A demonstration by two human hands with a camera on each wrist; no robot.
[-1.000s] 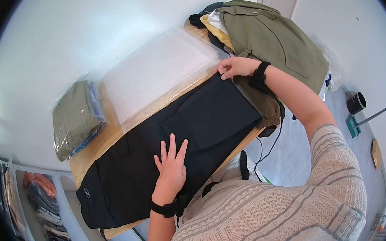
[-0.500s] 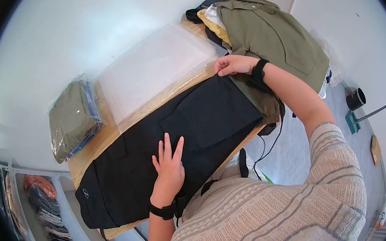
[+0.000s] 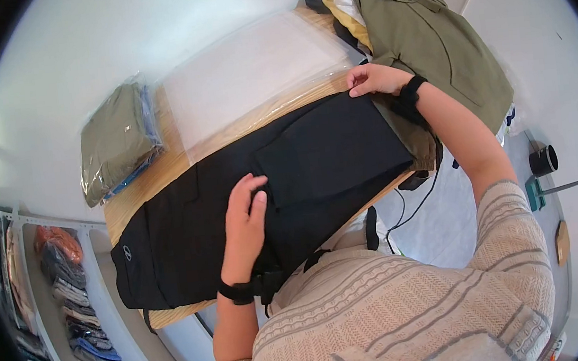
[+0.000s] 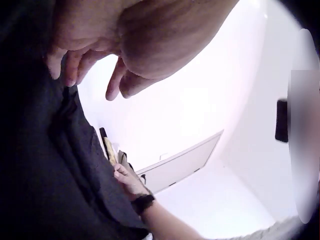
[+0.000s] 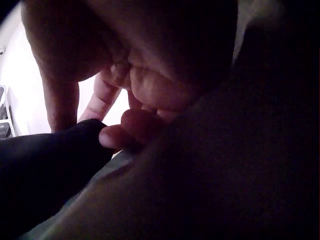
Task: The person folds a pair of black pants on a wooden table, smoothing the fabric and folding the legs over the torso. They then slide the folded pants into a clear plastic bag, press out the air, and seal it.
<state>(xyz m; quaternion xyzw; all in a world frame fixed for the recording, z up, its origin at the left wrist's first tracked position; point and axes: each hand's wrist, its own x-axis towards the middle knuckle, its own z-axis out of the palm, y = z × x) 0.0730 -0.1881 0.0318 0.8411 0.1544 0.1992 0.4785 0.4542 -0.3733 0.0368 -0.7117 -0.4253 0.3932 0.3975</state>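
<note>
Black trousers lie lengthwise along the wooden table, with a small logo near the waist end at left and a leg end folded back over them at right. My right hand pinches the far corner of that fold between thumb and fingers. In the right wrist view the black cloth runs up to its fingertips. My left hand is at the inner edge of the folded part, fingers loosely bent. The left wrist view shows its fingertips right at the cloth, with a gap between the digits.
Flat clear plastic bags lie along the table's wall side. A bagged olive garment stands at the left, and a heap of clothes with an olive jacket covers the right end. Shelves of bagged clothes stand lower left.
My left hand has lifted from lying flat with spread fingers to bent fingers at the fold's edge. The right hand keeps its pinch on the corner. The head view has shifted slightly.
</note>
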